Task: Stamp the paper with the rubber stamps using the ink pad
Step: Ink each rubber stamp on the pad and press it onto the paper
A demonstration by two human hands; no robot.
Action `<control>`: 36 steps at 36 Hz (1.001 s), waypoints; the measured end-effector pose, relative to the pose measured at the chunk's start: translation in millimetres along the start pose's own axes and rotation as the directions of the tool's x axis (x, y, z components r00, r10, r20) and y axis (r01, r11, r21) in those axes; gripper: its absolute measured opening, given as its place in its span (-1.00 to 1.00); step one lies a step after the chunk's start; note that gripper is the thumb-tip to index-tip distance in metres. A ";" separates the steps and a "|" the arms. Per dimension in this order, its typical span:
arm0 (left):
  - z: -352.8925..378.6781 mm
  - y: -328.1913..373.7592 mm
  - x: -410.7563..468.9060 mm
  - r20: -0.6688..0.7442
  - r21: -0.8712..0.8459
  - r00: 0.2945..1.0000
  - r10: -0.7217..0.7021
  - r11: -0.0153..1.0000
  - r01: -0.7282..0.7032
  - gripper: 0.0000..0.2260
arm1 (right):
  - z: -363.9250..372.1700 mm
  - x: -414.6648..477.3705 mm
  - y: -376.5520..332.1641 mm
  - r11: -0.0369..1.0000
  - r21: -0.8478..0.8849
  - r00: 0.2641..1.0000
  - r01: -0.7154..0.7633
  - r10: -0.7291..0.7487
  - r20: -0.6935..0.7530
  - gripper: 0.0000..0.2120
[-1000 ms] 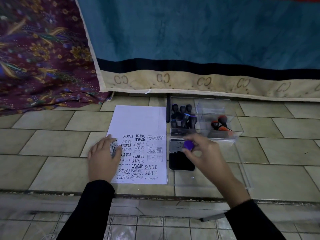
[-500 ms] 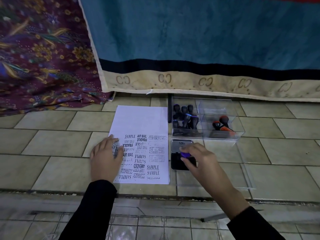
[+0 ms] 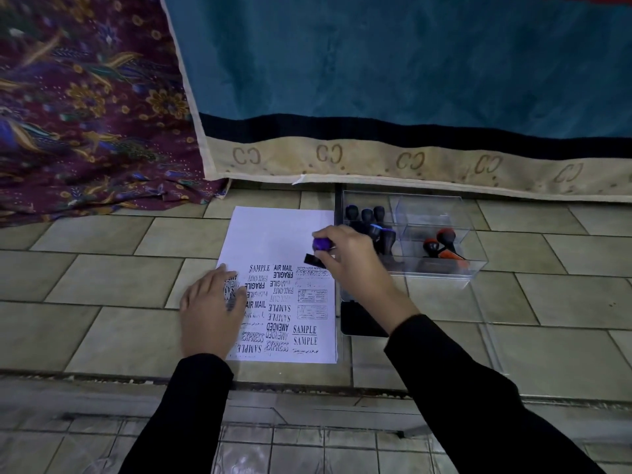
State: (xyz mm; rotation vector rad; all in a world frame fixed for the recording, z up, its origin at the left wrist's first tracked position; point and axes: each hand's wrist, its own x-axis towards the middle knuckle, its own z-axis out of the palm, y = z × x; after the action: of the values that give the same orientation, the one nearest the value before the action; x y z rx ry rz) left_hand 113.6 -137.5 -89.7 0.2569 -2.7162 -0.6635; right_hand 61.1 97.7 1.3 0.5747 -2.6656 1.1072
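Note:
A white paper (image 3: 278, 230) lies on the tiled floor, its lower half covered with black stamped words. My left hand (image 3: 210, 313) rests flat on the paper's left side. My right hand (image 3: 349, 258) grips a rubber stamp with a purple knob (image 3: 320, 243), held over the paper's blank upper right part, just above the printed rows. The black ink pad (image 3: 359, 321) lies open to the right of the paper, partly hidden by my right forearm.
A clear plastic box (image 3: 441, 213) beyond the ink pad holds several black stamps (image 3: 367, 215) and orange-based stamps (image 3: 444, 246). A teal blanket with a beige border (image 3: 410, 162) and a maroon patterned cloth (image 3: 85, 124) lie at the back. A floor step edge (image 3: 307, 384) runs near me.
My right hand lifted the purple stamp off the ink pad and carried it left and forward over the paper. My left hand stayed on the paper.

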 end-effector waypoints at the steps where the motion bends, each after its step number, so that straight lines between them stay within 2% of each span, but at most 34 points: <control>1: -0.1 0.0 0.1 0.002 0.002 1.000 -0.002 1.000 0.002 -0.76 | 4.4 3.6 1.9 1.000 0.003 1.000 -0.006 0.006 0.017 -0.74; 15: -1.8 2.3 1.2 0.019 0.001 0.999 -0.028 1.000 0.028 -0.75 | 26.7 18.0 14.2 0.999 -0.031 0.989 0.019 -0.014 0.146 -0.74; 25: 0.6 0.0 1.6 0.008 -0.002 1.000 -0.016 1.000 0.016 -0.75 | 29.4 19.1 14.6 1.000 -0.013 0.991 -0.006 0.007 0.133 -0.74; 28: 0.4 -1.2 1.2 0.002 0.001 1.000 -0.009 1.000 0.009 -0.76 | 19.3 15.8 13.3 0.997 0.061 0.998 -0.057 0.057 0.013 -0.75; 31: -0.5 0.0 0.8 0.006 0.006 1.000 -0.015 1.000 0.015 -0.75 | -1.2 4.7 11.5 0.957 0.251 0.970 -0.144 0.187 -0.157 -0.77; 34: -1.1 2.0 0.2 0.007 0.010 1.000 -0.013 1.000 0.012 -0.74 | -23.5 -18.1 11.0 0.873 0.449 0.929 -0.190 0.308 -0.204 -0.76; 36: -1.6 2.5 0.1 0.007 0.015 1.000 -0.010 1.000 0.010 -0.75 | -34.3 -36.8 11.8 0.868 0.461 0.928 -0.185 0.308 -0.209 -0.75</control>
State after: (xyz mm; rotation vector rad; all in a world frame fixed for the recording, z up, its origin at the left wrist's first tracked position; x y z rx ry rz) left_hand 113.8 -136.1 -87.2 0.2730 -2.7293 -0.6481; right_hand 90.5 139.9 5.8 0.1150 -2.2972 1.7387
